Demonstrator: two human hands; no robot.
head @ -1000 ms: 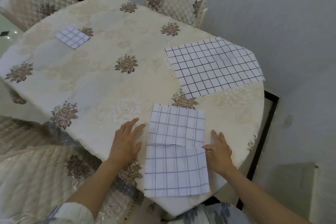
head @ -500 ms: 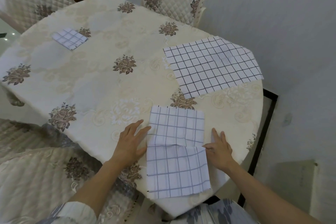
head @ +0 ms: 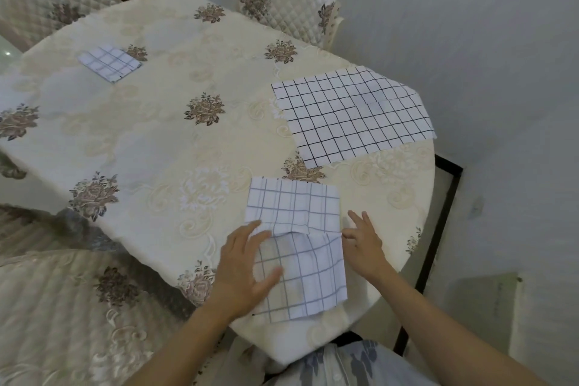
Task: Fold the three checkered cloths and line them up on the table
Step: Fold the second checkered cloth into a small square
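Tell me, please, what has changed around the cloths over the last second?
The left hand slid rightward from the table onto the near half of the nearest cloth and rests flat there. The right hand stays at that cloth's right edge. The spread cloth and the small folded cloth have not moved.

Widest open stretch of bench (head: 150,141): middle and left, between the small folded cloth (head: 109,63) at the far left and the near cloth (head: 297,260) at the front edge. Big spread cloth (head: 354,116) covers the far right, reaching the rim next to the wall (head: 470,41). Only a narrow strip between big and near cloths. Chair (head: 282,6) behind the far edge. Left hand (head: 241,263) lies on the near cloth, right hand (head: 365,244) just beside it.
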